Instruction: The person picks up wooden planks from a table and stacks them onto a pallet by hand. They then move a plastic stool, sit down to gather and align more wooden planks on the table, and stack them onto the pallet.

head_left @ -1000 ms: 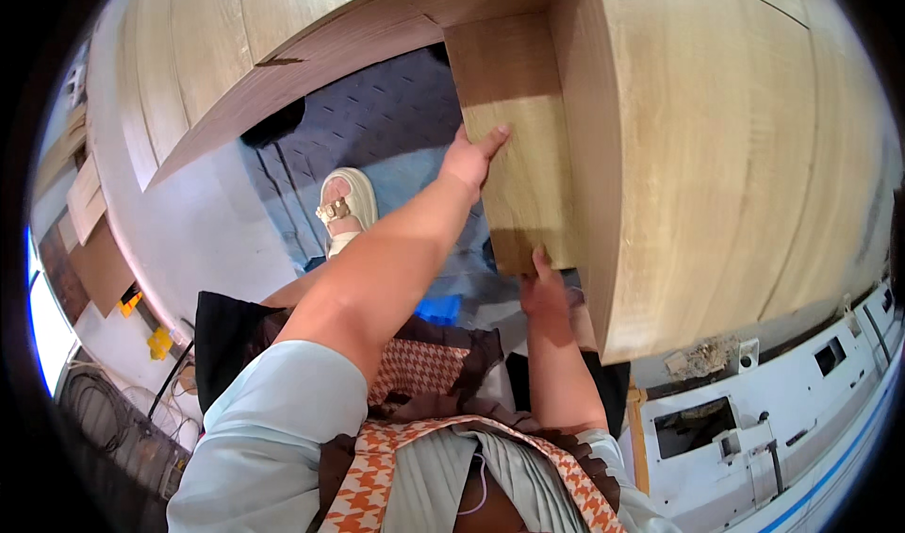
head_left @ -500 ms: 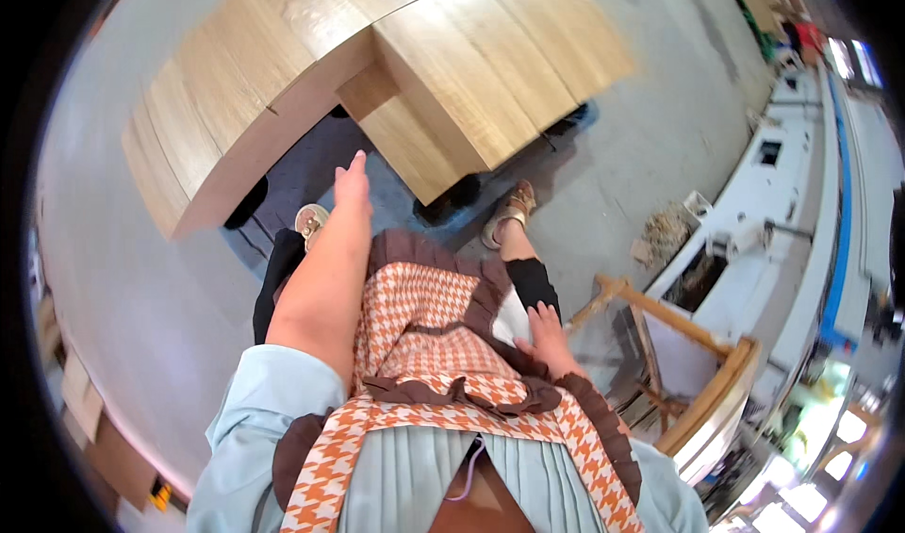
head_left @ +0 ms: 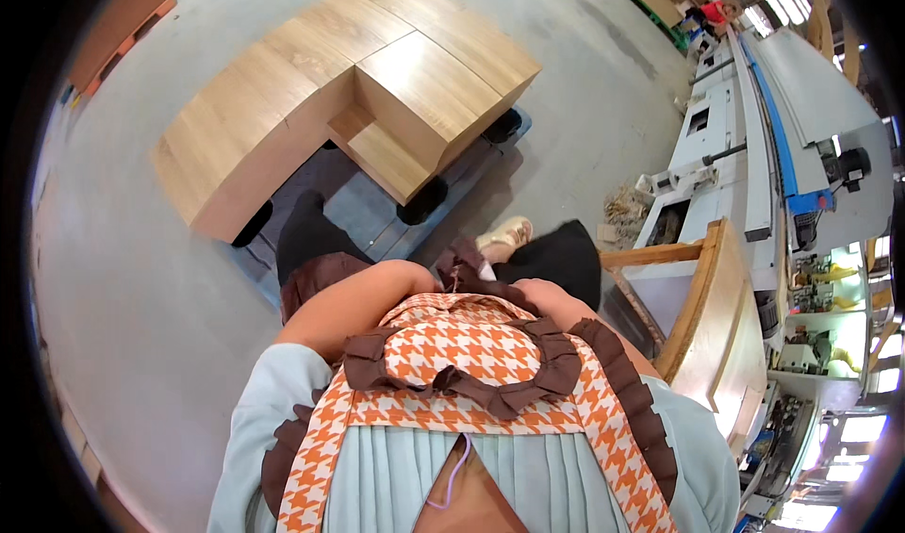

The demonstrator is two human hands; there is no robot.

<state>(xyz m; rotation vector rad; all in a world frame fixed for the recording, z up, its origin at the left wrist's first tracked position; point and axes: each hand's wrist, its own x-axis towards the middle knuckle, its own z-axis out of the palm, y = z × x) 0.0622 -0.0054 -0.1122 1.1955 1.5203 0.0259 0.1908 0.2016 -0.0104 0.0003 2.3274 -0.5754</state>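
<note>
My hands are tucked behind my orange houndstooth apron (head_left: 471,354), so I cannot tell whether my fingers are spread or curled. The stack of wooden panels (head_left: 339,90) on its blue cart (head_left: 377,217) sits ahead, well beyond them, untouched.

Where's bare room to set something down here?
The panel stack top is bare wood. Bare concrete floor lies left of the stack, and more between the stack and the machine line on the right. Crowded: the blue cart deck under the stack, by the person's feet, and the wooden frame beside the machines.
</note>
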